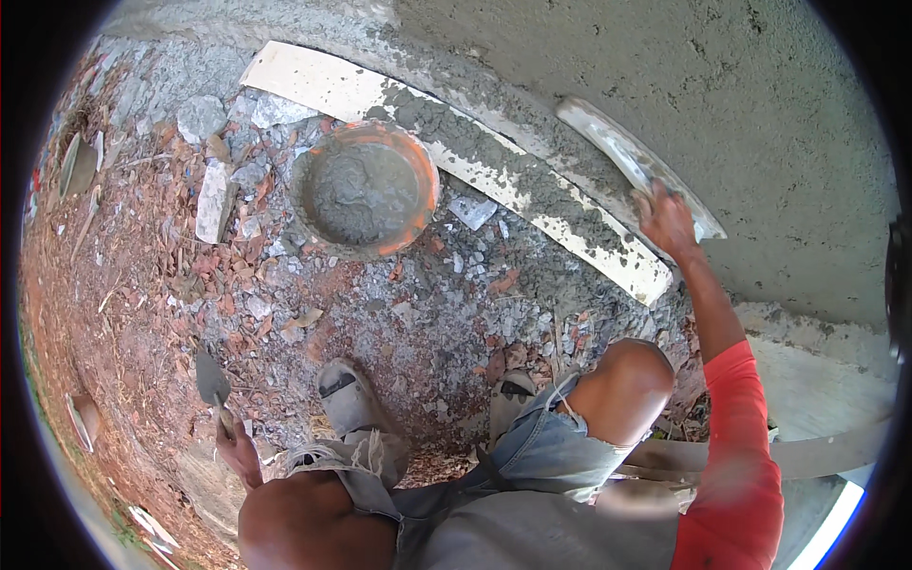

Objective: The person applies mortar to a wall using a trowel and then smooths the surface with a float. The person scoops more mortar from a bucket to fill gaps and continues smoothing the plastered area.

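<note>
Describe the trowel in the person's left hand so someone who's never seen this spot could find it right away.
Start at the orange pan of wet mortar on the rubble ground, then look toward the lower left, past the grey shoe. There the left hand grips the trowel by its handle, blade pointing up. It is small, dark and pointed, unlike the long pale float the right hand presses on the wall.

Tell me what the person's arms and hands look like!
The right arm wears a red sleeve reaching partway down, and the forearm below it is bare. The right hand has no glove. The left hand is bare too, and no sleeve shows on that arm.
</note>
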{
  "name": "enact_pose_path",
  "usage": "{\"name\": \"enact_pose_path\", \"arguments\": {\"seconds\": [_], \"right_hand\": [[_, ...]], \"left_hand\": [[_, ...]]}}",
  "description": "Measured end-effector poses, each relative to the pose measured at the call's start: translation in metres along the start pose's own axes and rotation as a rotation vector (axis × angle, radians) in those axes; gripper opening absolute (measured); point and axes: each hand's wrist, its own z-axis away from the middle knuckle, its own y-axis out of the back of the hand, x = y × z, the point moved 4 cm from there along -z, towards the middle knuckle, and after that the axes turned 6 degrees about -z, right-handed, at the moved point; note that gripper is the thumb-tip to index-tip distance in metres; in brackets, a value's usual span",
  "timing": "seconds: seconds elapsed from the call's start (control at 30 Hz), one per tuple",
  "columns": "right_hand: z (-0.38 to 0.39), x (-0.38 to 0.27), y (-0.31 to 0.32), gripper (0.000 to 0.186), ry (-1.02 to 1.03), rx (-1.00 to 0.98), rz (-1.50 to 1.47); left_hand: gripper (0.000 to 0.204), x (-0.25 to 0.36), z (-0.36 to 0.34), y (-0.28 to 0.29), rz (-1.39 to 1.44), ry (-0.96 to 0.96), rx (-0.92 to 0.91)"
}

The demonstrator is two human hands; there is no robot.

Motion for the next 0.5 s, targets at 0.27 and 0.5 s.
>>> {"name": "enact_pose_path", "arguments": {"seconds": [0.27, 0.5], "right_hand": [[0.084, 0.164, -0.034, 0.05, -0.151, -0.032, 0.069], [-0.022, -0.037, -0.005, 0.048, 0.122, -0.07, -0.03]], "left_hand": [[0.043, -0.035, 0.022, 0.012, -0.029, 0.051, -0.052], [0.044, 0.178, -0.033, 0.02, 0.169, -0.191, 0.111]]}}
